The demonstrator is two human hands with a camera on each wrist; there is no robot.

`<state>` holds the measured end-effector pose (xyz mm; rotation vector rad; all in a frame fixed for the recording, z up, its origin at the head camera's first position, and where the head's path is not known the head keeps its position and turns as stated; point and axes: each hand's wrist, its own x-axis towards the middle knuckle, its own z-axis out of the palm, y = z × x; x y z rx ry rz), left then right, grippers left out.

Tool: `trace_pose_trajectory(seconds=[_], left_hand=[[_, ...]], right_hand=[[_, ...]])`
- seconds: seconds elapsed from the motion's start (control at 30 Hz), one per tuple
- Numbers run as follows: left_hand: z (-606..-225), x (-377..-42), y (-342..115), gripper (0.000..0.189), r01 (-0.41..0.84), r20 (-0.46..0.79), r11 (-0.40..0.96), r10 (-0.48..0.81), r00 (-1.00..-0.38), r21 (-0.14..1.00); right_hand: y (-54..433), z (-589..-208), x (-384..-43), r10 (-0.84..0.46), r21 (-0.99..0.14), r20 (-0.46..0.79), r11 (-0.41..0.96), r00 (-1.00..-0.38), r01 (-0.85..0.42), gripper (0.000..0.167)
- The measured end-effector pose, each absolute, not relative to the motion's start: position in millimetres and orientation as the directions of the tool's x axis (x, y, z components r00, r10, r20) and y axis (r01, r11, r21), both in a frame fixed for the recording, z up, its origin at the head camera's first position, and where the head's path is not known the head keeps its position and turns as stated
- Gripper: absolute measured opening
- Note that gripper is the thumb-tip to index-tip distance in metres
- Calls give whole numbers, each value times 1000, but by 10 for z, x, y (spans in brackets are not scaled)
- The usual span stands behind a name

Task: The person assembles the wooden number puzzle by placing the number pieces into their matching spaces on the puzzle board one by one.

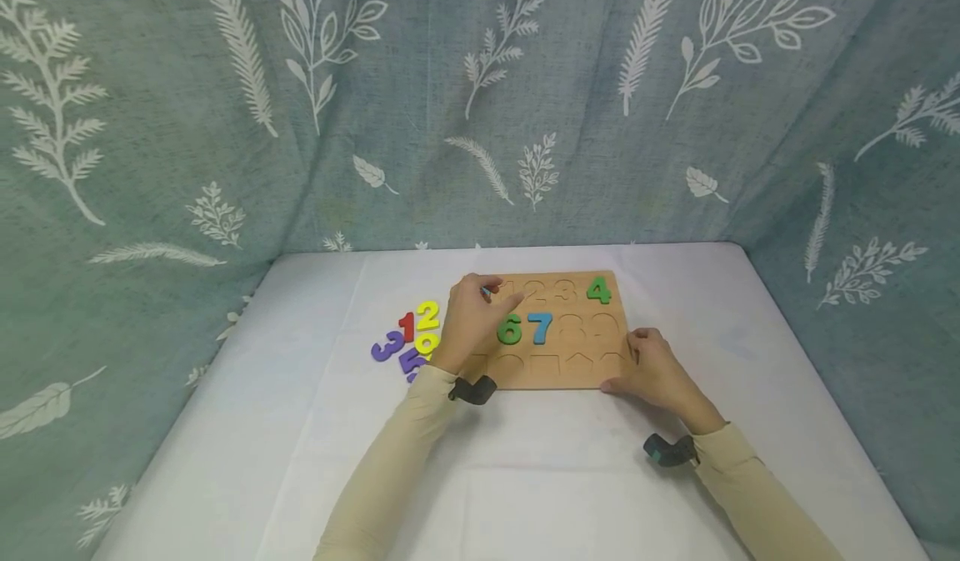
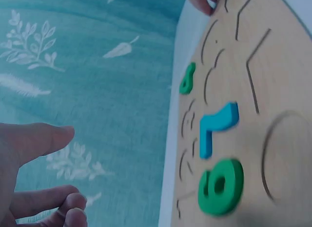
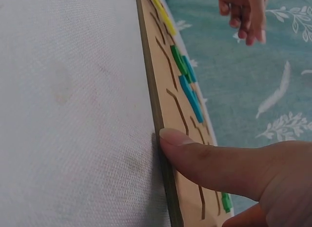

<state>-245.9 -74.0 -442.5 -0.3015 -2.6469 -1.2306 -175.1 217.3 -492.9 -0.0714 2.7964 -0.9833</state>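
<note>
Wooden board (image 1: 555,349): long axis left-right. Loose number pieces (image 1: 407,328): just left of board; left hand (image 1: 472,315) nearer, over board's left end, thumb parted wide from fingers, no held piece visible. Right hand (image 1: 663,373): gripping board's near right corner, thumb on near edge.

Board (image 1: 577,308) on worktop (image 1: 525,478), loose numerals (image 1: 407,328) to its left.
Numeral 4 (image 1: 602,292) sits at the board's far right corner; numeral 6 (image 1: 502,329) lies left of numeral 7 (image 1: 542,329), middle row. Left hand (image 1: 474,319) over the left end; right hand (image 1: 660,371) at near right corner. Curtain (image 1: 420,219) beyond far edge.
</note>
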Motion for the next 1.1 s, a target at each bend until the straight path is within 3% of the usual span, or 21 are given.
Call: trace_pose_trajectory(seconds=[0.83,1.1], left_hand=[[-4286,-1966,-2446,47,62,256,756,-142,-956,652],[-4406,-1914,-2820,44,63,264,775,-137,-955,629]], right_hand=[[2184,-4928,-1773,-101,-632,-161,775,-982,24,116],[2233,-4955,-1752,-105,-659,-175,751,-979,37,117]])
